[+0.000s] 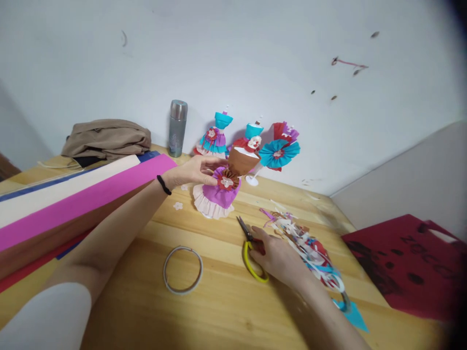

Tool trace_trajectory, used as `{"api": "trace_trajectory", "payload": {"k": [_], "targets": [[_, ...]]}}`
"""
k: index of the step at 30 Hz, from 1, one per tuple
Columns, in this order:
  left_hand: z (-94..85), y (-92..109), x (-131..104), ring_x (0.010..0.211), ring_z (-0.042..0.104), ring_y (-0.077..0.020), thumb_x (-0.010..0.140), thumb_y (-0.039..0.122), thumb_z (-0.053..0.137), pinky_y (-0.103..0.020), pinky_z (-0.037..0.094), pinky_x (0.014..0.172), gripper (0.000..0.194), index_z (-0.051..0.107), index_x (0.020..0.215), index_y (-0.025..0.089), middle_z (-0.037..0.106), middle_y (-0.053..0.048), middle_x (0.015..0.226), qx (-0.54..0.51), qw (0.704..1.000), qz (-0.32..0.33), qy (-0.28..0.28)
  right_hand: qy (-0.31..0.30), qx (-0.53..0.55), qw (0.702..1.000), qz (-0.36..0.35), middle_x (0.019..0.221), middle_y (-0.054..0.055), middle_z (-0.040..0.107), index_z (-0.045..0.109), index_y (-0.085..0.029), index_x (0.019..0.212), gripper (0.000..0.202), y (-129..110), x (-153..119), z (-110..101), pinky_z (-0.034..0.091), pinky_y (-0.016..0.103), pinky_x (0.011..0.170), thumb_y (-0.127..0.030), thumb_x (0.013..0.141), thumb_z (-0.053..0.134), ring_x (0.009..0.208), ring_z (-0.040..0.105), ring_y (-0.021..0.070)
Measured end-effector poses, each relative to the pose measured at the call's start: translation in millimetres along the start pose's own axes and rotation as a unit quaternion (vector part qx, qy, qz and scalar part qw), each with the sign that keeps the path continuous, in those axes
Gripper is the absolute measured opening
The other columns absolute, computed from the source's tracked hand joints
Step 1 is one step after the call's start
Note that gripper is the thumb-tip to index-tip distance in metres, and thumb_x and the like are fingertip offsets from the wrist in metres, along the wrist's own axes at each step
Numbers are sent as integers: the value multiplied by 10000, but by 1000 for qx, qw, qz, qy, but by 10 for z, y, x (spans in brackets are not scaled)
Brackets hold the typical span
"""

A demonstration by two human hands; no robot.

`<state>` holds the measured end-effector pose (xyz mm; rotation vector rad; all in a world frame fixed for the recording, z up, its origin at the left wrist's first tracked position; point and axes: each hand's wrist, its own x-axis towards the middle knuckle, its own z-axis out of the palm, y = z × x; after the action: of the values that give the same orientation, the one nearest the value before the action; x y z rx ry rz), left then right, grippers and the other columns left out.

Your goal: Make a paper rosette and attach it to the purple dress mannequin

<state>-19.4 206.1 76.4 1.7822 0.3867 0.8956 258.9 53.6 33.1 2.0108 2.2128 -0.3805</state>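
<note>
My left hand (199, 171) is closed on a small paper dress figure (221, 197) with a brown top, a purple skirt, a pale pink ruffle and a brown, red and purple flower. On the wooden table (142, 301), yellow-handled scissors (251, 262) lie with blades toward the figure. My right hand (272, 253) has its fingers around the scissors' handle; part of the grip is hidden. A coil of wire (183, 270) lies nearer to me. A small pale paper flower (177, 206) is left of the figure.
Several other dress figures (218, 133) stand by the wall, beside a bottle (177, 129). Colored paper strips (83, 194) and brown cloth (109, 138) are at left. Paper scraps (306, 243), a tape roll (344, 302) and a red bag (404, 267) are at right.
</note>
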Motion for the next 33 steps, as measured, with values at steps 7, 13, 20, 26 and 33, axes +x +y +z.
{"api": "trace_trajectory", "payload": {"k": [7,13,20,26,33], "targets": [[138,107,8,1019,671,-217,718,268,806,-345,532,902,461,668,1135,127,716,-120,1119,102,995,10,-2,4,14,1000,13,989,140,759,551,-175,1367,520,16,-39,-28,425,332,736,-254,853,528,914,710,290],[143,170,-3,925,681,-197,740,291,791,-336,548,845,393,676,1067,104,722,-106,1018,94,995,-13,-1,53,131,989,-49,797,87,712,569,-127,1299,482,236,-9,-44,455,339,668,-331,879,454,698,657,229],[317,159,33,893,682,-177,766,273,749,-300,553,819,274,708,978,105,741,-87,968,143,983,18,113,122,410,896,-123,985,89,677,550,-221,1208,603,307,95,-20,546,336,734,-529,712,699,889,682,237],[431,86,39,793,678,-185,786,364,745,-298,543,716,282,718,932,125,744,-75,882,287,931,65,214,227,386,884,-134,943,78,651,536,-248,1095,347,128,49,-96,527,325,670,-510,870,562,865,663,226],[573,149,30,673,639,-162,799,411,750,-277,488,627,268,669,828,158,710,-48,760,431,850,133,274,367,255,882,-151,830,33,592,599,-201,1049,283,-213,-24,-348,459,293,632,-423,875,619,684,562,159]]}}
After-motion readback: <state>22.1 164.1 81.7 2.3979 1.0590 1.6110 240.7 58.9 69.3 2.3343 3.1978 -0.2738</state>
